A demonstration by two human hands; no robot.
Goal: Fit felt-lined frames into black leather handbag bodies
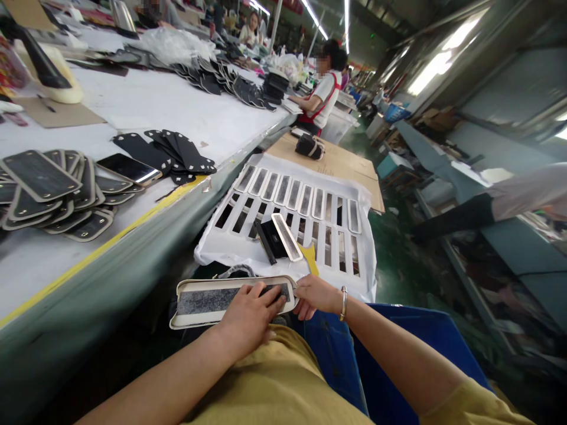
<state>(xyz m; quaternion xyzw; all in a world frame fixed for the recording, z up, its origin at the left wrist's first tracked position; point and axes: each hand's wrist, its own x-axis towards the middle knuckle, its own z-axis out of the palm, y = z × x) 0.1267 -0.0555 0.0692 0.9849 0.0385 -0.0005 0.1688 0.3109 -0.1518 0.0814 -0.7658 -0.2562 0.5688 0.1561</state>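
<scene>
A long cream-edged panel [208, 304] with a speckled dark grey strip along its middle lies across my lap. My left hand [254, 310] rests on its right half, fingers spread flat over the strip. At the panel's rounded right end, my right hand [312, 295] has its fingers closed on the rim; a bracelet circles that wrist. A grey curved strap or cord [237, 270] shows behind the panel. Just beyond lies a white slotted board [208, 251], bearing a narrow white-framed strip [287, 237], a black piece [271, 241] and a yellow flat tool [310, 258].
To the left, a white-topped table [146, 106] with a yellow-taped edge holds stacked grey panels [42, 177], a phone [128, 168] and black cut pieces [177, 150]. A blue bin [411, 330] stands by my right arm. Cardboard [349, 168] lies behind the board; a co-worker [325, 88] stands beyond.
</scene>
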